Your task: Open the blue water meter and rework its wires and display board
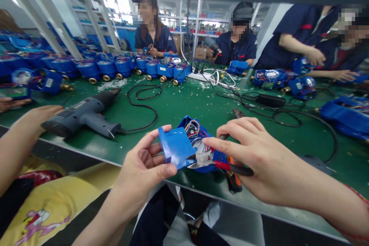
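My left hand grips a flat blue plastic cover by its left edge, thumb on the near side. In my right hand are cutting pliers with red and black handles; their metal jaws meet the cover's lower right corner. Whether the jaws are closed on the plastic I cannot tell. Just behind the cover lies an open blue meter housing with coloured wires and a round dial, partly hidden by the cover and pliers. An orange and black tool handle sticks out beside it at the table edge.
A grey heat gun lies at left, its black cable trailing back. Rows of blue meters stand behind, near a white power strip. A black adapter lies right. Co-workers sit opposite; another person's arm reaches in at left.
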Demonstrator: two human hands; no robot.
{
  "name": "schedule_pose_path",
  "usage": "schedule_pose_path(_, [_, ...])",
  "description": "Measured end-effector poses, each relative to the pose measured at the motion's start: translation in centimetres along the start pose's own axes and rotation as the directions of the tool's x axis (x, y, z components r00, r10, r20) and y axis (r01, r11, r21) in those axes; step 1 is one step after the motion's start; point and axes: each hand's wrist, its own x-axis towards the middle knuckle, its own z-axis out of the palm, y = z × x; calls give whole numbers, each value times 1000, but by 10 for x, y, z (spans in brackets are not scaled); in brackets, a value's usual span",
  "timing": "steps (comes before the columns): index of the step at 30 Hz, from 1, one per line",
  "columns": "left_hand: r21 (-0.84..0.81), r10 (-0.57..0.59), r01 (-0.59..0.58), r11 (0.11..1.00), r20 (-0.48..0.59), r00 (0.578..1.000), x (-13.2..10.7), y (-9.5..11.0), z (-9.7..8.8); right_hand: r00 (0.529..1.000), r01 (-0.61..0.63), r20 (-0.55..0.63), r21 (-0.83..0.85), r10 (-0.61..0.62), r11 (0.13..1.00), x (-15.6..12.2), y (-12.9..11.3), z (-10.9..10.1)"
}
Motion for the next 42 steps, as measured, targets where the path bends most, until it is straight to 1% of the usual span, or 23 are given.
schedule_pose_path(3, [6,-4,4,1000,4,1000,1,1,-1,999,44,-10,-35,-45,998,1,4,1])
schedule_pose_path(8, [-5,-9,9,1000,-4,1000,4,0,-3,989,127,-63,-112,-134,986,2,11,5])
schedule_pose_path(13, [-17,-31,30,999,-21,999,4,0,-3,984,131,-104,-117,-143,984,1,14,12])
schedule_pose_path(23, [-43,-103,104,994,22,994,5,2,-2,964,167,-178,-186,-200,968,2,14,15])
schedule_pose_path(28, [-49,-132,131,990,-28,991,6,2,-6,955,194,-184,-205,-233,959,-5,13,13])
schedule_pose_path(30, [-54,-126,124,991,-42,991,6,1,-6,958,163,-192,-243,-213,956,-10,14,11])
schedule_pose_path(32, [-59,-101,99,993,-29,995,5,0,-4,958,104,-232,-273,-170,956,-15,13,9])
schedule_pose_path(34, [-53,-52,50,997,-34,998,3,-2,0,966,0,-252,-212,-55,977,-20,10,10])
schedule_pose_path(36, [-20,14,-16,1000,-77,997,-1,-6,5,974,-123,-202,-98,101,988,-25,6,12])
schedule_pose_path(37, [13,51,-50,999,-101,994,-3,-8,6,971,-177,-173,-58,165,982,-28,3,15])
schedule_pose_path(38, [50,83,-77,996,-114,990,-6,-11,8,967,-211,-155,-37,203,977,-30,1,17])
schedule_pose_path(39, [92,114,-103,990,-118,986,-8,-14,8,964,-222,-157,-36,214,974,-32,-2,19])
schedule_pose_path(42, [207,182,-159,965,-102,978,-12,-21,7,955,-215,-234,-113,184,970,-33,-8,26])
